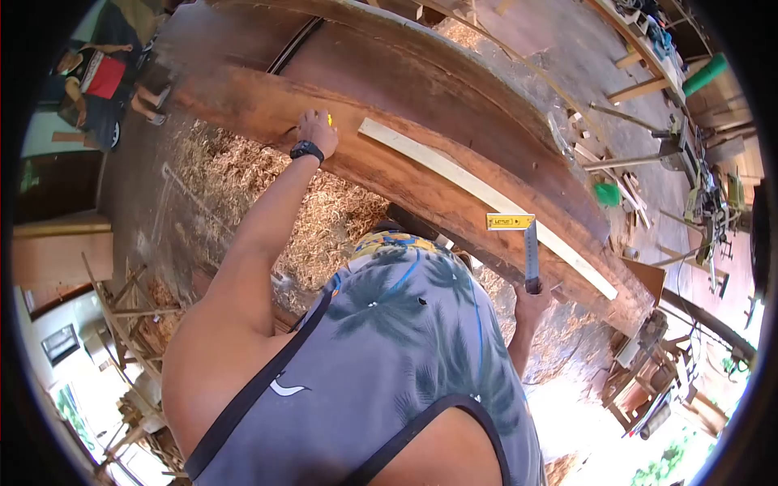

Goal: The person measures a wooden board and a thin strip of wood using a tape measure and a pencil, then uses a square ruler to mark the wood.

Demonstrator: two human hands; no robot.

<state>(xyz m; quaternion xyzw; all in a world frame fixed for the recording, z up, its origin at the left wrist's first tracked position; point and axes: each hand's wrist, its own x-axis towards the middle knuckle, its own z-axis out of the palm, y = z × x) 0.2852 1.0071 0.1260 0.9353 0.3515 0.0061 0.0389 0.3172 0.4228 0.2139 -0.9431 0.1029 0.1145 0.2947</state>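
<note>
My left hand [314,134], with a dark watch on its wrist, rests at the near edge of a long reddish-brown plank [421,180]. Its fingers are closed around a small yellow thing [330,120], mostly hidden by the hand. Lower right, my right hand [531,304] grips the end of the metal blade of a try square [531,255]. The square's yellow stock [510,221] lies over a pale wooden strip [486,194]. That strip runs lengthwise along the plank, touching neither hand.
Wood shavings [324,206] cover the floor beneath the near edge. Beyond the plank lies a wide dark slab [421,89]. At right are metal clamps [677,154] and a green tube [703,74]. A person [89,73] sits at upper left.
</note>
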